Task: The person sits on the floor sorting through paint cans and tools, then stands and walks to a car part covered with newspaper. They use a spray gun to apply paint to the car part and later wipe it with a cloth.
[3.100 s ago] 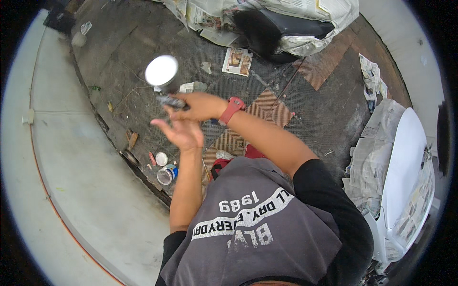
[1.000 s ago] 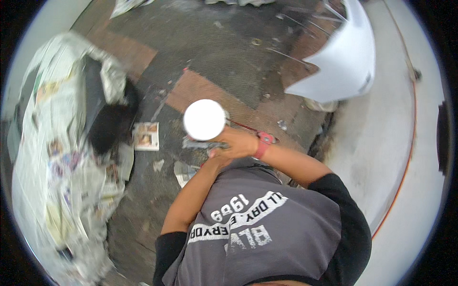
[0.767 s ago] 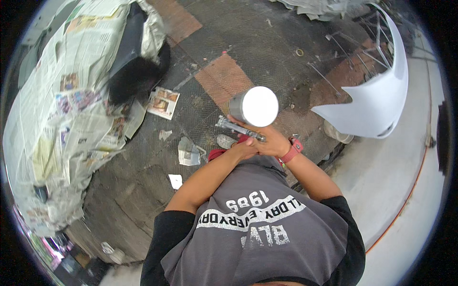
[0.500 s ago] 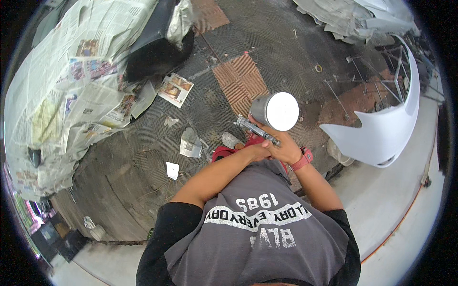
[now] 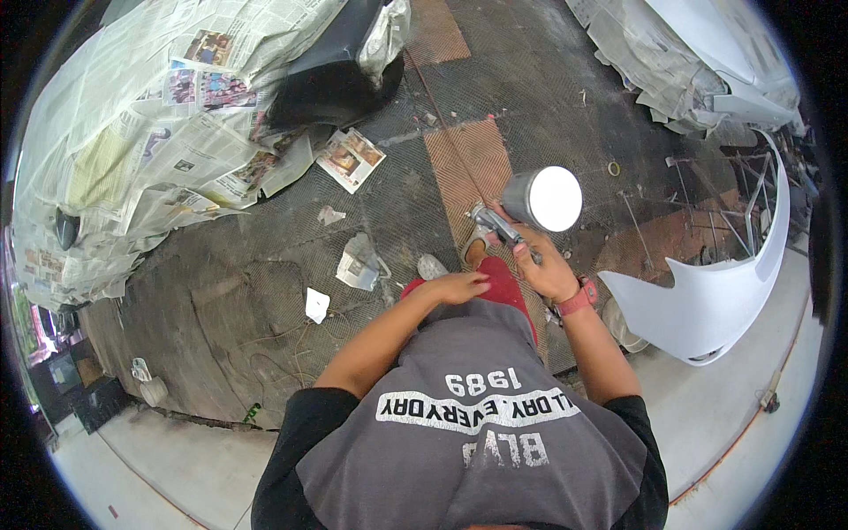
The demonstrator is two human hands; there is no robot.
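Observation:
My right hand [image 5: 549, 269], with a red watch at its wrist, is wrapped round the handle of a metal spray gun [image 5: 503, 228]. A grey cylindrical cup [image 5: 520, 196] with a white round top [image 5: 558, 199] sits on the gun, out in front of me. My left hand [image 5: 455, 288] rests near my waist above the red shorts [image 5: 495, 284]. Its fingers are stretched out with nothing in them, apart from the gun.
Newspaper sheets [image 5: 132, 159] cover a vehicle on the left, beside a black rounded part [image 5: 327, 93]. A white bumper [image 5: 724, 305] leans by a metal stand [image 5: 755, 199] on the right. Paper scraps [image 5: 358, 265] and a thin hose [image 5: 446, 119] lie on the floor.
My left hand has come away from the spray gun and moved left to my waist. My right hand has shifted the gun slightly right. The view has moved a little.

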